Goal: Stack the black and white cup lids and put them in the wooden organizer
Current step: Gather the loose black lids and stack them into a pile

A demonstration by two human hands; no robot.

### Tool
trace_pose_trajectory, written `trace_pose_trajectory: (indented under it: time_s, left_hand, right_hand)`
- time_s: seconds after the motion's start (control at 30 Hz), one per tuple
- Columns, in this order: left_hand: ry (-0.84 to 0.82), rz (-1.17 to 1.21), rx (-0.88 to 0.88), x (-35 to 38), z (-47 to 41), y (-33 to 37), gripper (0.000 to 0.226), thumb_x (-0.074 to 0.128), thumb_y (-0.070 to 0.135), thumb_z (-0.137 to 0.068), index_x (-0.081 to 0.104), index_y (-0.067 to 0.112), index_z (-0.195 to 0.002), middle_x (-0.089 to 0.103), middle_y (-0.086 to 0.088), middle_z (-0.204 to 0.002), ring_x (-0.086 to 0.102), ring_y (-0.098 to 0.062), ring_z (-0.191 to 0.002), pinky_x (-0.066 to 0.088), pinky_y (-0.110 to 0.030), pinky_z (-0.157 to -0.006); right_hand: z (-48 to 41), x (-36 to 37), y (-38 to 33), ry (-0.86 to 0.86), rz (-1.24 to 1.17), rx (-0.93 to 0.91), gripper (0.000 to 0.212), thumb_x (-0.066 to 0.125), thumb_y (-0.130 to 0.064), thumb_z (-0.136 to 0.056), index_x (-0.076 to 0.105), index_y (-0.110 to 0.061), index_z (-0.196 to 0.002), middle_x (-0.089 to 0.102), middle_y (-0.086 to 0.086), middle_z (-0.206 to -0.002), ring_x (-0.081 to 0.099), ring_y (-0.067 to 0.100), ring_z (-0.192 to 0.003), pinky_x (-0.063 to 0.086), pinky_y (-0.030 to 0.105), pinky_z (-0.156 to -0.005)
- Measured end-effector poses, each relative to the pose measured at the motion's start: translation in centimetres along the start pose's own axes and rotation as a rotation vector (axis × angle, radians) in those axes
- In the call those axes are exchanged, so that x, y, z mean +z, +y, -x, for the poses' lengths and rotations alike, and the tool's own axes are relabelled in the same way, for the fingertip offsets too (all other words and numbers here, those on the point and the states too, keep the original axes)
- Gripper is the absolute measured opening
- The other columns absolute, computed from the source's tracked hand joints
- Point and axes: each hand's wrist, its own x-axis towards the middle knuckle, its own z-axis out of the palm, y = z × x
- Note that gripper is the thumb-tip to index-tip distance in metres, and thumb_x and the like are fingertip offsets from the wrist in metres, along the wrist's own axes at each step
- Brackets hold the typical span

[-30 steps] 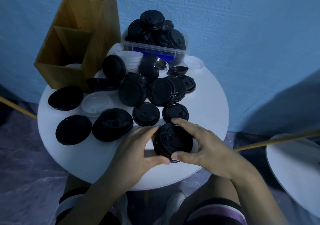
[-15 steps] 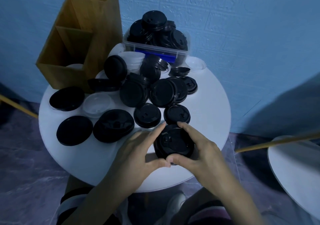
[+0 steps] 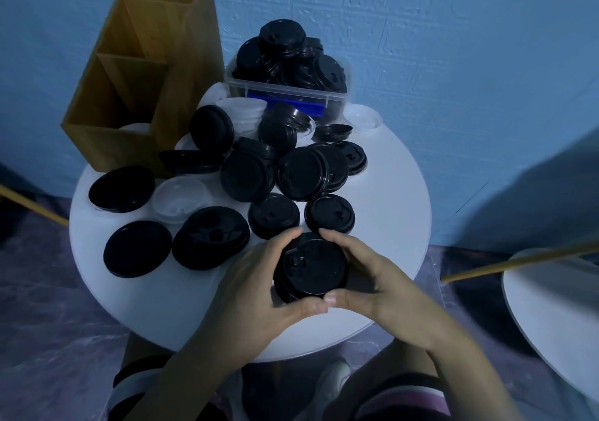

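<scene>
A short stack of black lids stands near the front of the round white table. My left hand and my right hand curl round it from both sides, thumbs meeting at the front. Several loose black lids and leaning piles lie behind it. White lids lie among them, and a white pile sits further back. The wooden organizer stands at the back left, with a white lid showing in its front compartment.
A clear plastic tub heaped with black lids stands at the back against the blue wall. A second white table is at the right, with a wooden rod beside it. My knees show below the table's front edge.
Both hands have drawn in round the black stack; fingertips now nearly meet behind it and the thumbs touch in front. The stack stays in the same place.
</scene>
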Motion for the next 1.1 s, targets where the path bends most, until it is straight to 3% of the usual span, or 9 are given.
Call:
trace_pose_trajectory:
  time_s: [0.13,0.23,0.4,0.53,0.6,0.7,0.87,1.03,1.1]
  left_hand:
    - [0.010,0.032,-0.018,-0.2,0.0,-0.3,0.085,0.082,0.059,-0.070,0.030,0.067,-0.137,0.041,0.047,-0.134,0.040,0.018,-0.127,0.033,-0.003,-0.095]
    - [0.016,0.042,-0.045,-0.2,0.0,-0.4,0.083,0.086,0.048,-0.073,0.035,0.064,-0.137,0.046,0.042,-0.133,0.045,0.014,-0.127,0.035,-0.006,-0.096]
    - [0.017,0.047,-0.040,-0.2,-0.3,-0.3,0.082,0.082,0.050,-0.075,0.039,0.049,-0.145,0.043,0.034,-0.142,0.043,0.008,-0.133,0.039,-0.016,-0.102]
    - [0.012,0.039,-0.040,-0.3,-0.4,-0.3,0.087,0.080,0.051,-0.077,0.033,0.049,-0.149,0.038,0.036,-0.145,0.038,0.013,-0.135,0.036,-0.014,-0.103]
    - [0.007,0.053,-0.048,-0.3,-0.3,-0.4,0.088,0.081,0.049,-0.077,0.032,0.050,-0.150,0.037,0.037,-0.145,0.037,0.015,-0.134,0.034,-0.008,-0.099]
    - [0.010,0.053,-0.045,-0.4,-0.4,-0.5,0.088,0.082,0.048,-0.077,0.033,0.050,-0.150,0.039,0.036,-0.146,0.038,0.013,-0.135,0.035,-0.009,-0.099]
    - [0.016,0.089,-0.049,-0.2,-0.4,-0.7,0.092,0.083,0.050,-0.075,0.030,0.052,-0.151,0.041,0.035,-0.145,0.039,0.010,-0.136,0.038,-0.017,-0.104]
    - [0.028,0.148,-0.107,-0.1,-0.4,-0.6,0.087,0.087,0.046,-0.070,0.034,0.066,-0.136,0.047,0.044,-0.131,0.050,0.012,-0.124,0.041,-0.010,-0.094]
    - [0.023,0.163,-0.105,-0.2,-0.3,-0.4,0.083,0.089,0.039,-0.071,0.041,0.059,-0.136,0.051,0.042,-0.128,0.052,0.013,-0.121,0.040,-0.004,-0.089]
  right_hand:
    - [-0.9,-0.7,-0.8,-0.057,0.096,-0.033,0.075,0.080,-0.017,-0.087,0.044,-0.039,-0.149,0.037,-0.025,-0.156,0.035,-0.005,-0.144,0.029,0.031,-0.122]
    - [-2.1,-1.9,-2.0,-0.075,0.036,-0.037,0.054,0.073,-0.008,-0.092,0.059,-0.029,-0.139,0.063,-0.012,-0.138,0.058,0.003,-0.128,0.042,0.026,-0.112]
    - [-6.7,-2.9,-2.2,0.363,0.002,-0.159,0.031,0.062,0.001,-0.097,0.076,-0.025,-0.105,0.077,-0.007,-0.094,0.068,0.008,-0.083,0.053,0.028,-0.084]
    - [-10.5,-3.4,-1.9,0.509,0.592,-0.354,0.032,0.073,-0.022,-0.091,0.071,-0.027,-0.123,0.067,-0.009,-0.130,0.054,0.016,-0.122,0.044,0.034,-0.106]
    - [-11.9,-3.7,-2.0,0.350,0.884,-0.362,0.061,0.077,-0.033,-0.087,0.055,-0.028,-0.144,0.046,-0.002,-0.156,0.028,0.028,-0.149,0.026,0.044,-0.121]
    - [-13.1,-3.2,-2.3,0.205,0.998,-0.276,0.080,0.075,-0.040,-0.087,0.036,-0.031,-0.156,0.025,0.000,-0.166,0.005,0.031,-0.157,0.013,0.058,-0.123]
    - [-12.8,-3.5,-2.7,0.265,0.898,-0.301,0.080,0.080,-0.038,-0.083,0.043,-0.023,-0.152,0.040,0.002,-0.159,0.018,0.030,-0.155,0.024,0.055,-0.121]
    - [-8.3,-3.1,-4.3,0.305,0.393,-0.164,0.086,0.084,-0.036,-0.080,0.039,-0.035,-0.153,0.041,-0.022,-0.153,0.034,-0.004,-0.144,0.026,0.009,-0.110]
    - [-5.6,-2.5,-4.3,0.221,0.140,-0.131,0.084,0.086,-0.028,-0.079,0.044,-0.035,-0.151,0.054,-0.021,-0.145,0.047,-0.010,-0.132,0.032,0.006,-0.106]
